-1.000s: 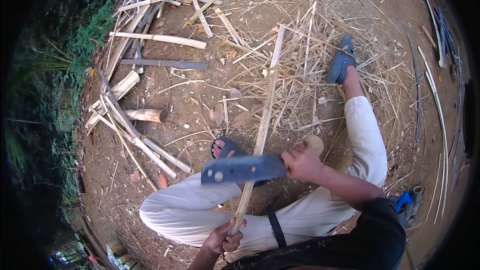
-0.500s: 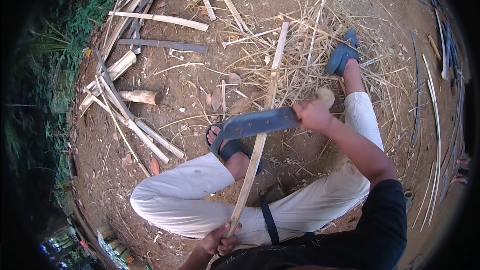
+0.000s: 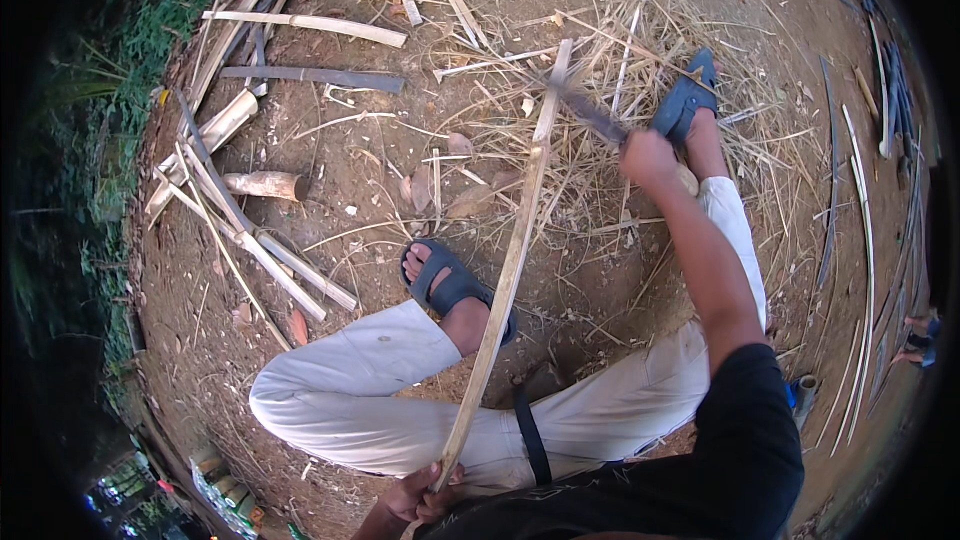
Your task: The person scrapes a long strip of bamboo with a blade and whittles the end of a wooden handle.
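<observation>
A long split bamboo strip (image 3: 506,285) slants away from my lap, over my bent left leg, toward the pile of shavings. Its near end is gripped by my left hand (image 3: 425,493), which is closed around it at my thigh. My right hand (image 3: 650,160) is wrapped around the handle of a machete (image 3: 594,118), and the handle's pale rounded end pokes out below the fist. The dark blade is smeared by motion and points left, its tip at or over the far part of the strip. Whether blade and bamboo touch I cannot tell.
Thin shavings (image 3: 590,175) lie heaped around my right sandal (image 3: 688,95). My left sandal (image 3: 445,280) is beside the strip. Several split bamboo pieces (image 3: 305,25) and a short log (image 3: 265,186) lie at left. Long poles (image 3: 868,240) line the right side.
My right hand has moved away and up with the machete, whose blade has swung from across the strip's middle to near its far end. My left hand still grips the near end.
</observation>
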`<act>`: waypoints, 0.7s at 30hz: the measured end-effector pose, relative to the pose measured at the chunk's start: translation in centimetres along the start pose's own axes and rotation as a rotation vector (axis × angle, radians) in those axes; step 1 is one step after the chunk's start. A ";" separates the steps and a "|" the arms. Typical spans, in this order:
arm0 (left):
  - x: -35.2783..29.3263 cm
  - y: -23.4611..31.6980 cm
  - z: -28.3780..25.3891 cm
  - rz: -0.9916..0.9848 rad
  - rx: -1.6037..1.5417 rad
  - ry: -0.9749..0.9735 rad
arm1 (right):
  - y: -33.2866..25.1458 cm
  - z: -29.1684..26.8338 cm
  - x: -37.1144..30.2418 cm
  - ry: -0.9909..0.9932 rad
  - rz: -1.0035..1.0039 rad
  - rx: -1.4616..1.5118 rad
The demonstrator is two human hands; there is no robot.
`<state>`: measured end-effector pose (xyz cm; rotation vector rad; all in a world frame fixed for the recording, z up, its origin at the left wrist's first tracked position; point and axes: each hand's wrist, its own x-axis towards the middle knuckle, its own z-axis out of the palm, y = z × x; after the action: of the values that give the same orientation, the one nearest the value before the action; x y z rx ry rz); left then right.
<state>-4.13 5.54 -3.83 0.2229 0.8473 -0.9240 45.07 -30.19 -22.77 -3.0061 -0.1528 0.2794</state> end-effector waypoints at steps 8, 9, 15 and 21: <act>-1.5 -3.9 -2.7 0.017 0.024 0.183 | -8.0 0.0 -7.9 -0.004 -0.568 0.114; -1.7 -3.2 -2.5 -0.014 -0.027 0.191 | -9.3 -1.0 -10.5 -0.031 -0.642 0.157; -2.4 -0.3 0.6 0.077 0.402 0.365 | -9.8 -1.3 -22.0 -0.082 -0.851 0.407; -1.8 0.1 4.2 0.178 0.909 0.523 | -10.3 -4.2 -24.5 -0.063 -0.774 0.493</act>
<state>-2.25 4.54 0.24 1.3507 0.8059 -1.0467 20.95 -23.22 -13.01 -2.2414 -1.0389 0.2696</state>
